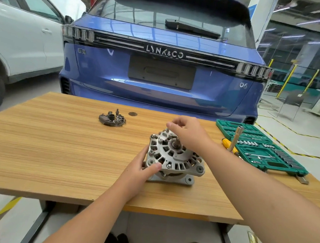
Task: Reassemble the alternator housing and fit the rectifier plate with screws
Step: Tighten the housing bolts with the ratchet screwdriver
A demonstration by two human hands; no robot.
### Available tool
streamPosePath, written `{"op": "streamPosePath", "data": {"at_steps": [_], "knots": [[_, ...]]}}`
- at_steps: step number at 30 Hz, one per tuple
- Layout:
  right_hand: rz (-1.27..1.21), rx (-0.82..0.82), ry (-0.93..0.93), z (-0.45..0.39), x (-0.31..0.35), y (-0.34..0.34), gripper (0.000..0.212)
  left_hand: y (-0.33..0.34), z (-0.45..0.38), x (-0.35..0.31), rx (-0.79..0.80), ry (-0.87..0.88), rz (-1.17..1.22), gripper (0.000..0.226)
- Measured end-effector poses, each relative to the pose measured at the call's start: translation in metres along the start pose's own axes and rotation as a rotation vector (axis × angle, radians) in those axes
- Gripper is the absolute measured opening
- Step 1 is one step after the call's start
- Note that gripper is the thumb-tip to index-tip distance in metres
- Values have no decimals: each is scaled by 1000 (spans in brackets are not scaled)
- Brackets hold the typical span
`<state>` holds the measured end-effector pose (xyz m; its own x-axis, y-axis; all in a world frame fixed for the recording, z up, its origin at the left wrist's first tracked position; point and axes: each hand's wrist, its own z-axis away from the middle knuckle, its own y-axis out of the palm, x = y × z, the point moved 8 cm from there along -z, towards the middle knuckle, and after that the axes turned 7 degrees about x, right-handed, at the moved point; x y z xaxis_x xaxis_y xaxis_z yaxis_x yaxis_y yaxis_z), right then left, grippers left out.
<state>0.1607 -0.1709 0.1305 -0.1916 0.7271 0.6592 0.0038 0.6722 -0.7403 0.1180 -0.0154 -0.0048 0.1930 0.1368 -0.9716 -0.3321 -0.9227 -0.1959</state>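
Left hand [143, 168] nearest the camera, fingers and thumb curled on the near-left rim of the alternator housing [173, 158], steadying it where it sits at mid-table [57, 151]. Right hand [188, 134] over the far top edge, fingertips drawn together at a stud or bolt; whether anything is pinched there cannot be told. Rectifier plate [112, 119] lies apart on the far side, not yet fitted. Socket set [258, 146] open at right, a driver [234, 140] resting on it. Risks, as judged: bolt cross-threads if started at a tilt; housing halves bind if clocked wrong; body rocks on its lugs. Right palm hides the housing's far-right side; loose screws not discernible
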Motion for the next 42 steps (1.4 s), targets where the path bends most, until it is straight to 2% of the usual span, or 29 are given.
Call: {"op": "streamPosePath", "data": {"at_steps": [2, 5, 7, 10, 12, 14, 17, 18, 20, 21, 23, 24, 29, 32, 34, 38, 42], "knots": [[10, -170, -9, 11, -11, -23, 23, -1, 1, 1, -13, -6, 12, 70], [-21, -295, 97, 28, -43, -39, 42, -3, 2, 0, -46, -20, 7, 64], [-180, -244, 284, 39, -75, -24, 58, -4, 2, 0, -62, -14, 9, 62], [-557, -31, 559, 57, -108, 27, 81, -4, 1, 1, -67, -12, 17, 60], [-700, 26, 589, 61, -114, 47, 91, -4, 1, 1, -65, -20, 23, 59], [-758, 16, 561, 60, -117, 52, 93, -5, 0, 0, -66, -24, 77, 59], [-828, 50, 536, 56, -123, 57, 98, -5, -5, 6, -69, -62, 231, 84], [-851, 77, 526, 56, -125, 59, 101, -5, -7, 7, -51, -76, 242, 85], [-906, 122, 493, 53, -129, 64, 95, -3, -11, 7, -10, -113, 252, 76], [-932, 123, 468, 52, -130, 64, 84, -4, -14, 8, 4, -130, 261, 70], [-974, 72, 426, 49, -130, 62, 62, -6, -16, 10, 14, -141, 276, 65], [-986, 36, 418, 48, -130, 61, 58, -7, -17, 11, 22, -137, 279, 66], [-975, -53, 405, 50, -130, 57, 66, -3, -16, 8, 14, -95, 264, 58], [-966, -85, 379, 48, -125, 51, 94, -2, -15, 7, -19, -84, 285, 52], [-982, -100, 351, 46, -122, 50, 103, -2, -15, 6, -36, -90, 302, 49], [-1026, -117, 332, 41, -124, 49, 81, -1, -19, 5, -42, -98, 305, 50], [-1035, -108, 326, 31, -128, 47, 71, -2, -26, 5, -44, -109, 295, 54]]}}
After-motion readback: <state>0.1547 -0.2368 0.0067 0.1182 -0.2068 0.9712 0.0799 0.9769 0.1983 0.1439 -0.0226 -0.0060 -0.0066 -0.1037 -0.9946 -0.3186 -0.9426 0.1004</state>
